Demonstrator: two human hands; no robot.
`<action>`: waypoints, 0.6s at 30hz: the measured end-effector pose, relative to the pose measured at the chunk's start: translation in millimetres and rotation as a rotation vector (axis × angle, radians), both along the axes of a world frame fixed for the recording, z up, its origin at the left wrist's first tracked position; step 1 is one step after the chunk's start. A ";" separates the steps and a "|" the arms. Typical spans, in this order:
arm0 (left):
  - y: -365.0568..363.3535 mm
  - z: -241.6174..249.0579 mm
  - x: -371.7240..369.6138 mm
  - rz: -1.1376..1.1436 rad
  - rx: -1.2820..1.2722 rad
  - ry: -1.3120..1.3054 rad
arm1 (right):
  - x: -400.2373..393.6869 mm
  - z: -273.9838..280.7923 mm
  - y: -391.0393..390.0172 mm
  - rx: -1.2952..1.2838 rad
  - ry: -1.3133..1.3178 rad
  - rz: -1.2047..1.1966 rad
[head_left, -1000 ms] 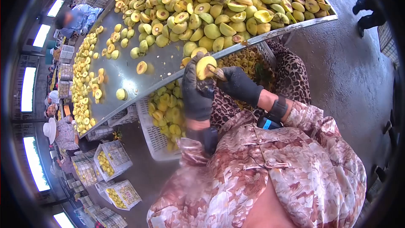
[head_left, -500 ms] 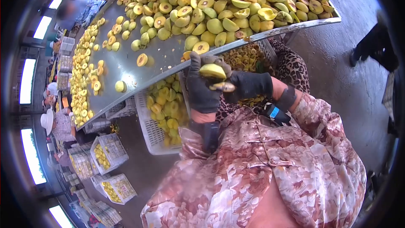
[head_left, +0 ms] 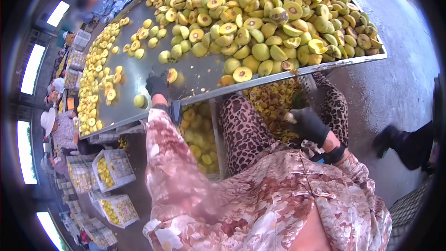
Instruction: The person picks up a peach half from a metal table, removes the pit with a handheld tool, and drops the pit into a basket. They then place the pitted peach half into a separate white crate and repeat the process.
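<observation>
My left hand (head_left: 157, 86), in a dark glove, reaches over the metal table with its fingers apart. Its fingertips are right at a cut stone-fruit half (head_left: 172, 75), whose brown centre faces up. A whole yellow-green fruit (head_left: 140, 101) lies just to the left of that hand. Down by my lap, my right hand (head_left: 310, 125), also gloved, is closed round a small tool, of which a pale end (head_left: 290, 118) sticks out by the thumb; the rest is hidden in the fist. Below this hand lies a heap of brownish-yellow fruit scraps (head_left: 274, 104).
The sloping metal table (head_left: 190, 81) carries a large pile of halved fruit (head_left: 260, 23). Beneath its edge stands a crate of fruit (head_left: 202, 144) beside my leg. Further crates (head_left: 116, 169) stand on the floor at left. Other people (head_left: 65, 130) sit along the far side; someone's dark leg (head_left: 404, 146) is at right.
My hands, together over my lap with a fruit half before, have parted. The left has moved out onto the table without that fruit; the right has dropped to the right above the scraps.
</observation>
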State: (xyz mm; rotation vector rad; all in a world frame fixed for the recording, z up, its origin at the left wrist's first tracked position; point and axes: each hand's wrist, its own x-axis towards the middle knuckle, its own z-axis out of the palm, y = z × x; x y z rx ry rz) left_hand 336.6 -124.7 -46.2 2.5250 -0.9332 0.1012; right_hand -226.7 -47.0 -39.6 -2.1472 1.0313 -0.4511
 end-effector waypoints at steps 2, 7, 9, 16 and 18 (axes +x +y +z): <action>-31.2 -51.3 30.3 -0.169 0.021 0.248 | 1.8 12.9 2.4 0.018 -0.049 0.004; -4.0 32.0 -97.5 -0.455 -0.527 1.053 | 31.1 20.5 -0.7 0.113 -0.406 -0.072; 22.2 47.1 -142.5 -0.579 -0.672 1.225 | 55.4 38.8 -2.5 0.191 -0.489 -0.038; 88.5 69.5 -319.8 -0.672 -0.884 1.601 | 93.4 49.0 -9.1 0.028 -0.604 -0.107; 89.4 71.9 -340.3 -0.642 -0.859 1.931 | 84.8 34.9 -10.3 0.064 -0.583 -0.194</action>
